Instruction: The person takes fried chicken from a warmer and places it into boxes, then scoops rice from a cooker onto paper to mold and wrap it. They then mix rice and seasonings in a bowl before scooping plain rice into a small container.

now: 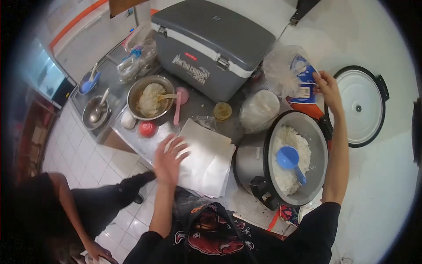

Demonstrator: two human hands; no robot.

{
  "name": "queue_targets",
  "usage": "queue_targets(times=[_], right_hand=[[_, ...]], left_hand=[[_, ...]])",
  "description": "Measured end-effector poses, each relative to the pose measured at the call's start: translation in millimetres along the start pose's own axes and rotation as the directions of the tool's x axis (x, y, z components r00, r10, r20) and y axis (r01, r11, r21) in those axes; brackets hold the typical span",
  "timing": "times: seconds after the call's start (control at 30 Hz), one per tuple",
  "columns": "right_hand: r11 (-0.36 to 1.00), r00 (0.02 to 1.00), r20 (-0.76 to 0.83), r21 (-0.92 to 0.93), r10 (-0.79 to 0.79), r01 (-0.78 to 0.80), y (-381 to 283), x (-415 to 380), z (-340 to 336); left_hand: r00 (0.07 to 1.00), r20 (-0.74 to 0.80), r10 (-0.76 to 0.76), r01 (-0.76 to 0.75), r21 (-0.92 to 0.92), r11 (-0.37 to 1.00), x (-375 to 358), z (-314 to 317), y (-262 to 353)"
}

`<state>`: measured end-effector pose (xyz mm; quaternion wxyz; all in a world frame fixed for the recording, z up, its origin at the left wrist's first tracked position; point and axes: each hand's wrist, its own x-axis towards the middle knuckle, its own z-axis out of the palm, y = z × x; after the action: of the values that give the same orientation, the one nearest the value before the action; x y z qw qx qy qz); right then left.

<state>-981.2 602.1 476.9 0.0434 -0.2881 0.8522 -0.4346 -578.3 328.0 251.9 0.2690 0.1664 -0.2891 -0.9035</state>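
Observation:
My left hand is raised with its fingers spread, at the left edge of a stack of white paper sheets. My right hand reaches past the rice cooker, its fingers closed on the edge of a blue and white packet. A clear plastic bag lies against the packet's left side. Inside the open cooker, a blue scoop rests on white rice. Right of the cooker is its round lid.
A grey cooler stands at the back. Left of it are a metal bowl of food with a pink-handled utensil, a red-lidded container and a smaller bowl. Another person is at the lower left.

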Motion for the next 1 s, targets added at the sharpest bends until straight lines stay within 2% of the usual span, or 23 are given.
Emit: queue_targets(times=[0.03, 0.07, 0.13, 0.17, 0.23, 0.27, 0.3, 0.33, 0.37, 0.4, 0.43, 0.47, 0.5, 0.57, 0.63, 0.7, 0.73, 0.8, 0.83, 0.9, 0.93, 0.97, 1.0], right_hand=[[0.999, 0.999, -0.043, 0.046, -0.001, 0.003, 10, -3, 9], [0.999, 0.996, -0.086, 0.047, 0.017, -0.013, 17, -6, 15], [0.998, 0.993, -0.116, 0.056, 0.009, -0.002, 25, -8, 29], [0.998, 0.991, -0.135, 0.065, 0.000, 0.009, 28, -10, 35], [0.994, 0.992, -0.130, 0.111, -0.002, 0.017, 26, -15, 46], [0.990, 0.990, -0.138, 0.140, -0.007, 0.026, 23, -17, 50], [0.983, 0.991, -0.134, 0.183, 0.003, 0.022, 24, -15, 53], [0.979, 0.988, -0.157, 0.202, 0.012, 0.020, 17, -17, 55], [0.975, 0.983, -0.179, 0.223, 0.025, 0.016, 12, -17, 57], [0.976, 0.980, -0.196, 0.215, 0.016, 0.027, 10, -14, 58], [0.964, 0.984, -0.157, 0.263, 0.086, -0.042, 11, -11, 59], [0.944, 0.981, -0.112, 0.309, 0.155, -0.114, 13, -7, 59], [0.946, 0.981, -0.122, 0.307, 0.151, -0.107, 20, -1, 59], [0.933, 0.992, -0.117, 0.360, 0.043, 0.002, 33, 12, 63], [0.946, 0.982, -0.190, 0.320, 0.010, 0.052, 29, 22, 65], [0.989, 0.921, -0.372, -0.130, -0.114, 0.070, 17, 28, 63], [0.990, 0.920, -0.378, -0.126, -0.104, 0.060, 27, 33, 63], [0.891, 0.908, -0.291, -0.426, -0.300, 0.158, 55, 48, 65], [0.893, 0.907, -0.300, -0.424, -0.297, 0.152, 63, 52, 68], [0.841, 0.919, -0.177, -0.490, -0.352, 0.228, 78, 56, 77], [0.866, 0.946, -0.182, -0.476, -0.268, 0.154, 79, 56, 80], [0.869, 0.946, -0.192, -0.474, -0.260, 0.143, 89, 58, 80], [0.859, 0.955, -0.057, -0.456, -0.291, 0.234, 106, 63, 81]], left_hand=[[0.992, 0.124, -0.014, -0.009, 0.182, 0.983, 17, 32, -12], [0.968, 0.227, -0.106, 0.029, 0.321, 0.947, 33, 70, -21], [0.843, 0.469, -0.263, 0.073, 0.385, 0.920, 71, 130, -53], [0.794, 0.562, -0.234, -0.068, 0.464, 0.883, 92, 155, -78], [0.794, 0.585, -0.165, -0.282, 0.594, 0.753, 113, 204, -101], [0.786, 0.599, -0.154, -0.296, 0.583, 0.757, 125, 219, -117], [0.773, 0.634, 0.022, -0.516, 0.608, 0.603, 141, 231, -134], [0.713, 0.676, 0.186, -0.684, 0.612, 0.397, 152, 242, -140], [0.701, 0.687, 0.193, -0.696, 0.598, 0.399, 163, 250, -146], [0.737, 0.629, 0.247, -0.655, 0.572, 0.495, 172, 259, -150], [0.775, 0.563, 0.287, -0.606, 0.535, 0.588, 180, 267, -155], [0.812, 0.516, 0.271, -0.570, 0.604, 0.557, 188, 272, -161], [0.807, 0.524, 0.273, -0.577, 0.597, 0.558, 198, 274, -165], [0.872, 0.426, 0.239, -0.473, 0.613, 0.632, 218, 272, -171], [0.867, 0.432, 0.248, -0.490, 0.650, 0.581, 225, 270, -161], [0.865, 0.443, 0.237, -0.496, 0.680, 0.539, 233, 262, -156], [0.876, 0.412, 0.252, -0.476, 0.652, 0.590, 235, 257, -156], [0.883, 0.403, 0.242, -0.462, 0.651, 0.602, 227, 245, -152], [0.889, 0.389, 0.242, -0.450, 0.646, 0.616, 221, 239, -149], [0.889, 0.366, 0.275, -0.453, 0.624, 0.637, 204, 224, -148], [0.903, 0.333, 0.270, -0.423, 0.589, 0.688, 190, 218, -141], [0.917, 0.301, 0.261, -0.391, 0.551, 0.737, 176, 214, -133], [0.917, 0.309, 0.251, -0.388, 0.553, 0.737, 169, 208, -129]])
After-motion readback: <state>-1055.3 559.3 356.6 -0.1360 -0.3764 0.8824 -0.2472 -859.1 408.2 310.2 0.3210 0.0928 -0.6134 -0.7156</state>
